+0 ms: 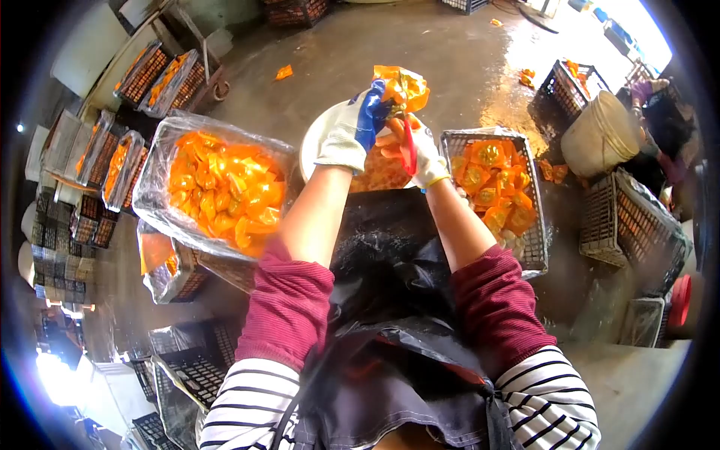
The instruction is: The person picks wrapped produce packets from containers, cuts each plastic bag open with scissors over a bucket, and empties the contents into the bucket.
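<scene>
My left hand (352, 133), in a white and blue work glove, grips an orange plastic packet (405, 84) in front of me. Close against it is my right hand (426, 157), gloved too and closed around a red-handled tool (409, 148); its working end is hidden, so I cannot tell its exact kind. Below both hands stands a round white tub (307, 150) with small pinkish-orange pieces inside. On the left, a plastic-lined crate (161, 161) is heaped with shiny orange packets (225, 187). Flatter orange packets (495, 180) lie in a dark crate (534, 225) on the right.
A white bucket (600, 135) and more crates (637, 225) are at the right, beside another person (667, 112). Lined crates (176, 82) with orange contents line the left side. Stacked crates (64, 247) stand farther left. Orange scraps (283, 73) lie on the wet floor (330, 45).
</scene>
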Available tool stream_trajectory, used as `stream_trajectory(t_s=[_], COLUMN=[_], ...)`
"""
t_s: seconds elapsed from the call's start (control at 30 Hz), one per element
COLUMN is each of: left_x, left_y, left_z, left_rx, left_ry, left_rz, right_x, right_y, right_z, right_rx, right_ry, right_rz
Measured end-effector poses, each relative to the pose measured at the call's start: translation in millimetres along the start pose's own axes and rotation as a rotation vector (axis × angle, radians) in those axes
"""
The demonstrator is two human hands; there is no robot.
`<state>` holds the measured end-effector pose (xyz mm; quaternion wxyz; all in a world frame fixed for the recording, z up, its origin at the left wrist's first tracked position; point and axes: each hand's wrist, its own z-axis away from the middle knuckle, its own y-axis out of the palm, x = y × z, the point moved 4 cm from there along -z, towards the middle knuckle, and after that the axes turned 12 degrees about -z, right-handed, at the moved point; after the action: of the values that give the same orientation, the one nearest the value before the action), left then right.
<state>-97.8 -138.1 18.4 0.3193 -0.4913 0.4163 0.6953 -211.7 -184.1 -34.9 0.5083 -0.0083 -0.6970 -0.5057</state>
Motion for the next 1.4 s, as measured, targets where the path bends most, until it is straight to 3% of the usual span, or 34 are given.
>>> stream_trajectory(t_s=[0.07,0.13,0.23,0.3,0.33,0.37,0.47,0.57,0.7,0.83,0.9,1.0,1.07,1.1,1.17,1.2,1.27,1.37,1.4], left_x=[-15,-41,-28,-18,-22,-18,13,17,18,13,15,11,8,8,17,38,65,71,72], left_y=[17,29,16,4,5,-1,-31,-41,-43,-48,-48,-46,-43,-39,-36,-54,-70,-77,-78], left_z=[22,52,46,55,64,61,44,50,44,44,38,43,45,45,42,26,16,29,32], left_rx=[-0.065,-0.163,-0.298,-0.321,-0.327,-0.348,-0.277,-0.257,-0.133,-0.303,-0.3,-0.305,-0.282,-0.212,-0.065,-0.006,-0.118,-0.212,-0.221], left_ry=[0.04,0.027,-0.011,0.1,0.141,0.011,0.16,0.1,0.135,0.105,0.143,0.139,0.069,0.114,0.197,0.247,0.092,-0.039,-0.066], left_rz=[-0.135,-0.497,-0.668,-0.546,-0.517,-0.485,-0.246,-0.112,0.034,-0.315,-0.349,-0.499,-0.539,-0.346,0.039,0.072,0.226,0.24,0.262], right_x=[-8,-11,-8,-9,-18,-30,-41,-28,-36,-35,-41,-38,-38,-36,-20,-17,-12,9,8], right_y=[-10,-9,10,21,17,5,-8,18,8,14,5,4,7,10,17,14,-4,-18,-26], right_z=[-7,-9,-6,1,-3,-12,-20,-1,-13,-6,-11,-9,-7,-5,-3,-5,-16,-16,-10], right_rx=[-0.035,-0.082,-0.069,-0.101,-0.067,-0.034,0.023,-0.044,0.008,0.022,-0.002,0.024,-0.051,-0.089,-0.083,-0.05,0.049,-0.108,-0.287], right_ry=[-0.039,-0.017,-0.11,-0.077,-0.023,-0.024,-0.023,0.315,0.082,0.161,0.188,0.217,0.265,0.285,0.085,0.081,0.174,-0.105,-0.152], right_rz=[0.096,0.119,0.224,0.182,0.357,0.475,0.719,0.394,0.663,0.519,0.441,0.613,0.288,0.123,0.198,0.109,-0.195,-0.397,-0.596])
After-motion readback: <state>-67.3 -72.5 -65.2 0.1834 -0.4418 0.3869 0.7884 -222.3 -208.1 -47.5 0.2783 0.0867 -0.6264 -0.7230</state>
